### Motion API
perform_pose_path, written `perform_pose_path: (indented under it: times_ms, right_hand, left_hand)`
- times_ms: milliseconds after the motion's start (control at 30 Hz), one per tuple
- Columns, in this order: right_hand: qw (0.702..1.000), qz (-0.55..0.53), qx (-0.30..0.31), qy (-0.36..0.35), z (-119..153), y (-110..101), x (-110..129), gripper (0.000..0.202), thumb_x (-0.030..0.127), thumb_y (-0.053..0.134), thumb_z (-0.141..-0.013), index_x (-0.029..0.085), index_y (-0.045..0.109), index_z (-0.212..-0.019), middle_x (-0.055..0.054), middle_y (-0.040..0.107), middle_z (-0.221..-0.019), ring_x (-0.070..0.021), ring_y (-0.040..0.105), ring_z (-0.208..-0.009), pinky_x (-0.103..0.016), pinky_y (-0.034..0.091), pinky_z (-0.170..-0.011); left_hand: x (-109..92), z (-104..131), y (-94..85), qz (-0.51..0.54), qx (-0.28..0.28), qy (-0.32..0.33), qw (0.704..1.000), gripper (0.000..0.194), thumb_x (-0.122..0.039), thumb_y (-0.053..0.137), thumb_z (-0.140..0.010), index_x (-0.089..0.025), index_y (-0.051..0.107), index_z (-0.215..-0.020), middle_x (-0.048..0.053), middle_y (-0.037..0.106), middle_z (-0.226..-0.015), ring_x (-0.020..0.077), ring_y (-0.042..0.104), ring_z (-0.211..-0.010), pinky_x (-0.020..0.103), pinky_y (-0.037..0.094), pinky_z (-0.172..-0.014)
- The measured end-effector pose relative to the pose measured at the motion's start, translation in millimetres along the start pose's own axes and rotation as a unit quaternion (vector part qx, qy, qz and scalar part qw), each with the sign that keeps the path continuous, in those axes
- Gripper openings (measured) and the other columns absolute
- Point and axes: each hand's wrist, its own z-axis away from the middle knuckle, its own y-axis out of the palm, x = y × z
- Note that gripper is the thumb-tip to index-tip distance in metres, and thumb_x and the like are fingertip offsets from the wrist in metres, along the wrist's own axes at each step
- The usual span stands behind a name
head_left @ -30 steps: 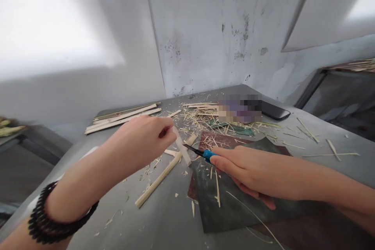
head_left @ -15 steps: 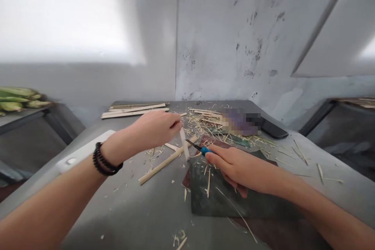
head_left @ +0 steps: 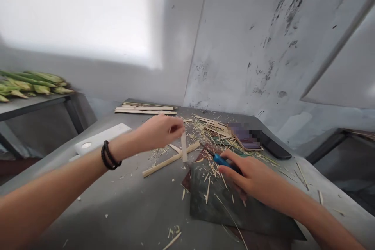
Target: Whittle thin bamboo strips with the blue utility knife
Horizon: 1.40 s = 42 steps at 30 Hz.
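My left hand, with dark beaded bands on its wrist, pinches the top of a short pale bamboo strip. The strip stands nearly upright beside a longer bamboo stick that lies slantwise on the grey table. In my right hand is a knife with a blue handle, its dark narrow blade pointing left toward the stick's far end. Knife and strip are apart. Under the right hand lies a dark green sheet with thin shavings on it.
Pale strips lie at the table's back left, near a white object. Shavings cover the back middle, beside a partly blurred phone and a black object. Green corn-like husks sit on a side table.
My right hand has drawn the knife back to the right, away from the strip. The left hand still holds the strip. The whole view has tilted and shifted.
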Motion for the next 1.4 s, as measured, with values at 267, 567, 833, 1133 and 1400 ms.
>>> perform_pose_path:
  times_ms: [267,567,833,1133,1400]
  right_hand:
    - [0.995,0.022,-0.096,-0.009,-34.4,-17.1,0.5,0.054,0.069,0.035,-0.105,0.023,0.051,-0.128,0.003,0.067,-0.060,-0.0230,0.067,-0.062,-0.035,0.041,-0.068]
    - [0.976,-0.044,-0.213,0.002,-38.5,14.6,-30.4,0.044,0.068,0.043,-0.103,0.027,0.052,-0.118,0.001,0.071,-0.073,-0.0231,0.064,-0.060,-0.035,0.044,-0.063]
    - [0.958,0.093,-0.250,-0.108,-26.7,26.2,-30.2,0.031,0.057,0.051,-0.104,0.028,0.057,-0.113,0.007,0.056,-0.053,-0.0169,0.049,-0.038,-0.031,0.033,-0.049]
    - [0.923,0.137,-0.303,-0.193,-30.0,30.4,-30.9,0.025,0.050,0.052,-0.106,0.027,0.058,-0.114,0.008,0.059,-0.057,-0.0126,0.047,-0.035,-0.027,0.036,-0.045]
    - [0.915,0.118,-0.340,-0.183,-31.2,28.6,-32.8,0.028,0.052,0.050,-0.107,0.026,0.058,-0.116,0.009,0.064,-0.063,-0.0113,0.046,-0.033,-0.026,0.040,-0.043]
  left_hand:
    - [-6.5,7.6,30.9,0.097,-0.081,-0.006,0.992,0.023,-0.039,0.055,-0.102,-0.024,0.072,-0.096,0.002,0.074,-0.087,0.0148,0.066,-0.077,0.026,0.048,-0.066]
    - [10.6,11.8,82.6,0.327,-0.041,-0.089,0.940,0.030,-0.052,0.063,-0.100,-0.023,0.064,-0.099,-0.003,0.060,-0.077,0.0099,0.057,-0.055,0.023,0.052,-0.048]
    - [9.2,16.1,84.1,0.525,-0.038,-0.160,0.835,0.032,-0.055,0.052,-0.106,-0.027,0.040,-0.096,0.001,0.076,-0.089,0.0135,0.071,-0.063,0.022,0.058,-0.046]
    - [4.2,20.9,87.0,0.503,-0.049,-0.149,0.850,0.035,-0.047,0.071,-0.098,-0.026,0.043,-0.102,-0.002,0.074,-0.078,0.0126,0.067,-0.059,0.019,0.053,-0.045]
    - [-3.9,30.7,77.9,0.392,0.068,-0.094,0.913,0.020,-0.040,0.069,-0.099,-0.020,0.068,-0.097,-0.002,0.061,-0.084,0.0091,0.057,-0.071,0.020,0.047,-0.061]
